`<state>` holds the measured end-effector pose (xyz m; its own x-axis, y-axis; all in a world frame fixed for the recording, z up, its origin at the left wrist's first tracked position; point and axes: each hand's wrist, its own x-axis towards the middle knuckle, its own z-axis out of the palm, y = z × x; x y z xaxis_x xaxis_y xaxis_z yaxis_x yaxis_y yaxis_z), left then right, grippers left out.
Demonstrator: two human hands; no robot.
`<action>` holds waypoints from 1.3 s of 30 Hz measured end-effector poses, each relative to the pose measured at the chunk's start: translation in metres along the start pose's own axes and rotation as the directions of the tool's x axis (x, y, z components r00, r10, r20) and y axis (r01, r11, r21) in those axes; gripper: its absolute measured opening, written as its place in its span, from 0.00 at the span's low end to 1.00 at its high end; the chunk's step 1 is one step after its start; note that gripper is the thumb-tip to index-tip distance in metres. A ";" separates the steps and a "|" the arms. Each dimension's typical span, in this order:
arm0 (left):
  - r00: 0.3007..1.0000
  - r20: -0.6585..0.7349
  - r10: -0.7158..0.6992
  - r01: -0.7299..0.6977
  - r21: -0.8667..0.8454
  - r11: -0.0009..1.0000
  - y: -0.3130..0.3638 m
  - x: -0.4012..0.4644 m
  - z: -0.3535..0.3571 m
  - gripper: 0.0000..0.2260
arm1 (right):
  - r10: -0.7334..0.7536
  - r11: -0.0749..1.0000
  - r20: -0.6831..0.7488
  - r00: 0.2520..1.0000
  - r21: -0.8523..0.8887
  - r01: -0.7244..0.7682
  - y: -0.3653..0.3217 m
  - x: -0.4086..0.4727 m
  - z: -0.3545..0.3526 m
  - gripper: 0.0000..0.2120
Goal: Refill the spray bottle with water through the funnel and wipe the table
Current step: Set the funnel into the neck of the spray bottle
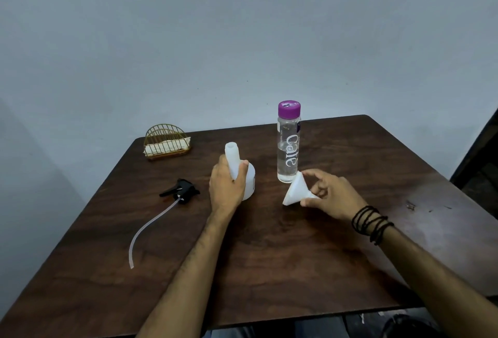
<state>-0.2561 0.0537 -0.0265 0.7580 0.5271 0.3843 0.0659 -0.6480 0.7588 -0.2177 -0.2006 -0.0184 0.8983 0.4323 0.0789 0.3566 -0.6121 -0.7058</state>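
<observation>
A white spray bottle [234, 157] stands upright mid-table with its neck open. My left hand [225, 187] is wrapped around its neck and shoulder. The black spray head [183, 191] with its long clear dip tube lies on the table to the left. My right hand [327, 195] holds a white funnel [296, 189] on its side, wide mouth facing left, just above the table. A clear water bottle [288, 146] with a purple cap stands behind the funnel, cap on.
A gold wire holder [167, 139] with a folded cloth inside sits at the far left corner of the dark wooden table [269, 270]. A grey wall rises behind. Dark cords circle my right wrist.
</observation>
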 end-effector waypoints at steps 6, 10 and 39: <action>1.000 -0.004 0.018 -0.018 -0.008 1.000 -0.001 0.000 -0.001 0.19 | -0.018 0.899 -0.096 0.995 0.435 0.058 -0.043 0.017 0.013 0.19; 0.999 -0.013 0.050 -0.051 -0.041 0.998 -0.005 -0.001 -0.002 0.16 | -0.031 0.721 -0.114 0.993 0.685 0.101 -0.095 0.033 0.020 0.17; 0.990 0.064 0.122 -0.115 -0.103 0.988 -0.013 0.001 -0.008 0.21 | -0.113 0.946 -0.121 0.986 0.289 0.144 -0.144 0.089 0.051 0.28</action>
<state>-0.2615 0.0668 -0.0324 0.8004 0.4076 0.4395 -0.0890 -0.6443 0.7596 -0.2023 -0.0401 0.0540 0.8768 0.4149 0.2429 0.3924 -0.3259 -0.8601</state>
